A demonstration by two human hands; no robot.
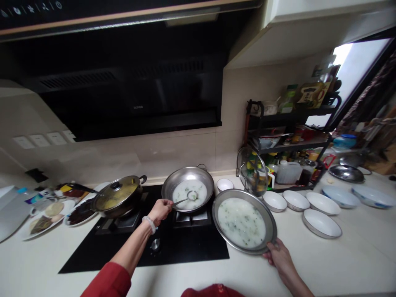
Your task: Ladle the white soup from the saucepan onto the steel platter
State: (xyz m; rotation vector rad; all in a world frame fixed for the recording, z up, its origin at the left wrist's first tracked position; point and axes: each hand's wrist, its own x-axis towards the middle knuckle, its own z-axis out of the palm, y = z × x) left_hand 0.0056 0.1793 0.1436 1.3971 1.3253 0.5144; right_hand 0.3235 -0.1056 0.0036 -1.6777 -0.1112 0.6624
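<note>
My left hand [161,211] is closed around the handle of a metal ladle [192,195]. The ladle's bowl hangs over a steel wok [168,184] on the right burner, which holds white soup [185,192] with green bits. With my right hand [278,253] I grip the near rim of a wide metal basin [269,218], thumb over the edge. White liquid with chopped greens [241,222] fills much of the basin. It sits tilted at the right edge of the black stove [192,247], its far side close to the wok.
A lidded pan [119,194] stands on the left burner, plates of food [46,218] beyond it. Several white bowls [321,223] line the right counter. Behind the basin a glass lid [252,171] leans on a black rack [291,146] of bottles. The range hood [139,95] hangs above.
</note>
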